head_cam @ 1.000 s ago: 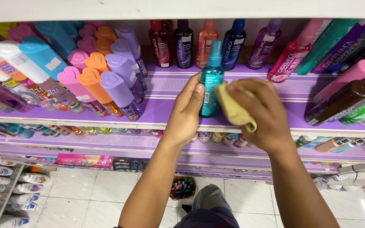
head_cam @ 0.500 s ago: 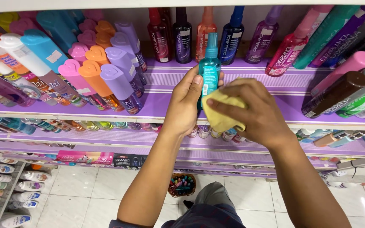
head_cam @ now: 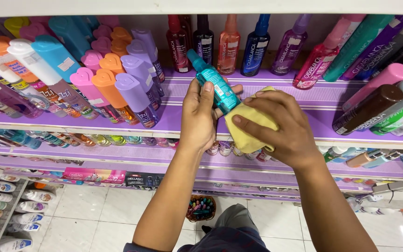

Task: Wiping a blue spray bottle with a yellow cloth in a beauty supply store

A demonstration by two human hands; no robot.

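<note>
Shop shelving filled the head view: purple-lined shelf (head_cam: 304, 100) across the middle, white tiled floor (head_cam: 89, 214) below. Left hand (head_cam: 200, 116) was closed around a teal spray bottle (head_cam: 213, 84), held over the shelf's front half, tilted with its nozzle up and to the left. Right hand (head_cam: 276, 126) pressed a yellow cloth (head_cam: 248, 126) against the bottle's lower end, fingers spread over the cloth, gripping it. Far side of the shelf: upright row of spray bottles (head_cam: 232, 44) in red, dark, peach, blue and purple. Left: leaning bottles with heart-shaped caps (head_cam: 117, 84) in pink, orange and lilac. Right: leaning tubes with a brown-capped bottle (head_cam: 371, 108) and a pink one (head_cam: 378, 80). Lower shelves carried more small bottles. Near the person's feet stood a small basket (head_cam: 201, 207) of coloured items, contents too small to tell.
</note>
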